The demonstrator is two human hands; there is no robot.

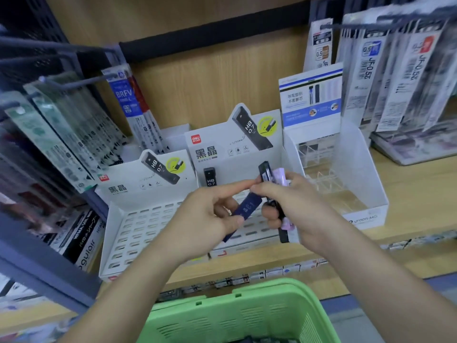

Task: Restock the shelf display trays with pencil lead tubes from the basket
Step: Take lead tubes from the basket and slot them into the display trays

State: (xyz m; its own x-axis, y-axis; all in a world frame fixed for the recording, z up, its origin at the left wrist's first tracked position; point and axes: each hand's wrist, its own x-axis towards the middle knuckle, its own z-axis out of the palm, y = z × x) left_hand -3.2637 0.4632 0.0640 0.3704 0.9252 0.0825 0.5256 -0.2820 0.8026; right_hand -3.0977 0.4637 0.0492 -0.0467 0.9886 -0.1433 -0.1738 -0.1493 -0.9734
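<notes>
- The left grip [210, 214] pinches a blue tube [247, 209] between thumb and fingers, slanted over the middle tray [237, 154].
- The right grip [296, 201] curls round a bundle [265, 174] of black and lilac tubes, just beside the blue one.
- One black tube [209, 177] stands at the middle tray's back edge.
- The left tray [108, 219] shows rows of open slots; hanging packs [61, 134] crowd its left edge.
- The right tray [358, 157] sits at the front edge of the shelf [408, 194].
- The basket [247, 290] lies below the shelf's front edge, between the forearms.
</notes>
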